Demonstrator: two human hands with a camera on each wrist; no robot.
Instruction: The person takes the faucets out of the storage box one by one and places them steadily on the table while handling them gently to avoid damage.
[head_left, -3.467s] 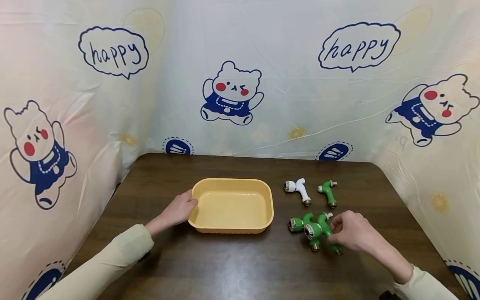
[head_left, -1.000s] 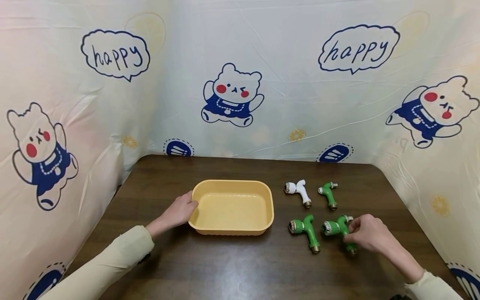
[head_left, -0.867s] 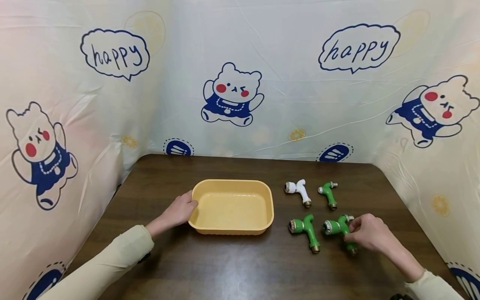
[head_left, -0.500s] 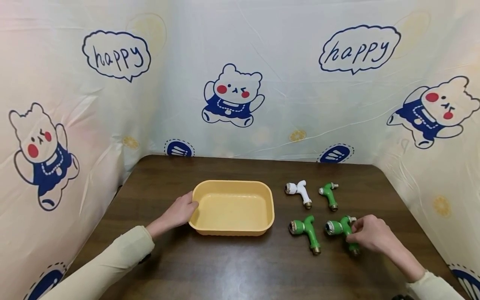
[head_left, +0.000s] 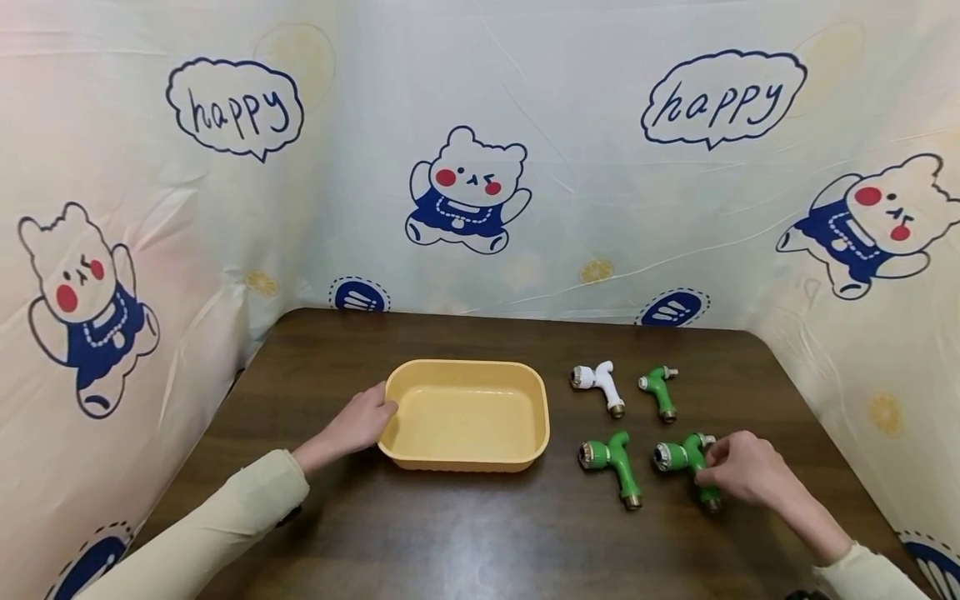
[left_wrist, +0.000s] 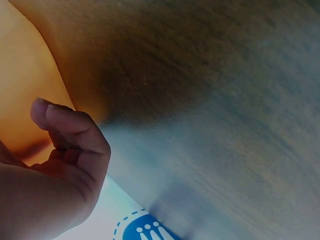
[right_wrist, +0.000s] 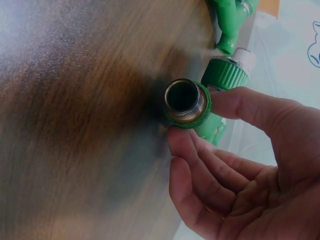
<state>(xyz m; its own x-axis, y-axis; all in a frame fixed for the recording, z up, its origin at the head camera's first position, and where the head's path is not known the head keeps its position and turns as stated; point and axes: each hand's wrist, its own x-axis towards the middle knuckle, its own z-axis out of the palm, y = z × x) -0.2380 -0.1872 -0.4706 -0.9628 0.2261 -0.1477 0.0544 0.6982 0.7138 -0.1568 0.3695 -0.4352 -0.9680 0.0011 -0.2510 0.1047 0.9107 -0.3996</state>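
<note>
My left hand (head_left: 358,419) grips the left rim of a yellow plastic basin (head_left: 465,425), thumb on the inner side. In the left wrist view the curled fingers (left_wrist: 75,125) lie against the basin's wall (left_wrist: 30,65). On the right, my right hand (head_left: 746,468) pinches a green tap (head_left: 692,457) by its body, between thumb and fingers. The right wrist view shows this tap's threaded brass end (right_wrist: 185,100) facing the camera. A second green tap (head_left: 617,467) lies just to its left, apart from it.
Behind these, a white tap (head_left: 600,385) and a smaller green tap (head_left: 660,393) lie on the brown wooden table (head_left: 450,542). A printed cloth (head_left: 570,150) hangs around the table's back and sides.
Since the oldest frame, my right hand has moved right with the green tap, which then overlapped the second one. Over the last second it shifts only slightly. The left hand stays put.
</note>
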